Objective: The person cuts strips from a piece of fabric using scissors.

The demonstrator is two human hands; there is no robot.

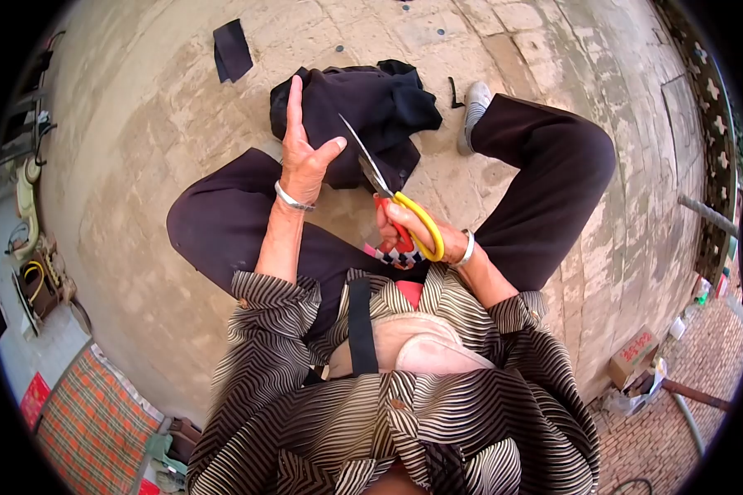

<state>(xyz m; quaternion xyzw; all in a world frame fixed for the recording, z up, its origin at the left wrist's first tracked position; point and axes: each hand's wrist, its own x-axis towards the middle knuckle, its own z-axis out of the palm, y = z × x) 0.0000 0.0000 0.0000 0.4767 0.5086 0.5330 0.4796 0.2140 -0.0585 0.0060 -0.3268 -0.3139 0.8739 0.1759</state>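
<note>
My right hand (413, 223) grips a pair of scissors (373, 173) by its yellow and red handles. The blades point up and to the left, over the near edge of a dark cloth (347, 103). The cloth lies bunched on the ground between my legs. My left hand (304, 157) is raised in front of the cloth, its fingers stretched upward and its thumb held out toward the blades. Nothing shows in that hand. A black strap (361, 326) hangs at my waist.
A separate dark cloth piece (233, 51) lies on the stone floor beyond, with a thin black strip (455, 93) by my foot. A plaid cover (99, 421) is at lower left. A cardboard box (633, 356) stands at lower right, near a patterned wall (712, 107).
</note>
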